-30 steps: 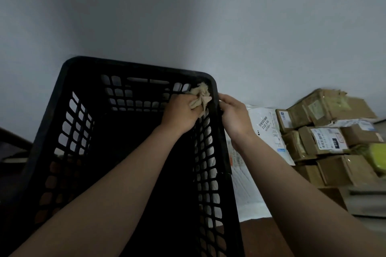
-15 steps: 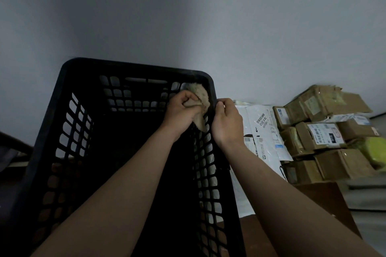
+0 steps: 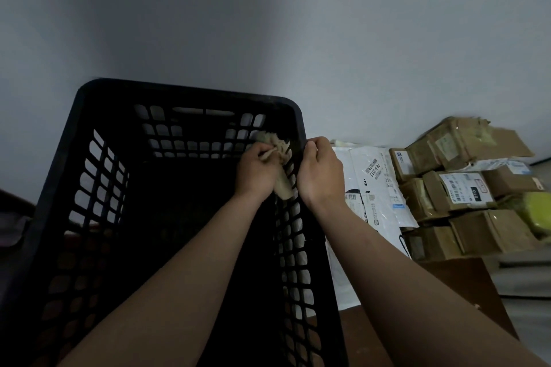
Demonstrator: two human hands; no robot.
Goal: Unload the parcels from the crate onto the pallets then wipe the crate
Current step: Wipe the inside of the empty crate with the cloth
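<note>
against the far right inside corner of the black crate [image 3: 89,176], the left hand [image 3: 258,171] clenches a tan rag [image 3: 281,179] to the lattice wall; the right hand [image 3: 320,171] grips the rim just outside. unwiped wall runs toward the person.

The crate [image 3: 190,98] is black all over, its walls a lattice of rounded rectangular holes that show pale grey. The cloth [image 3: 281,185] near the middle of the frame is dull beige. At the right, the cardboard parcels [image 3: 474,235] are brown with white labels printed in black, and the mailer bags [image 3: 375,188] are white with black lettering. A yellow-green parcel [image 3: 536,211] shows at the far right edge. The wall [image 3: 298,24] is plain bluish grey, and the board [image 3: 465,286] at lower right is reddish brown.
</note>
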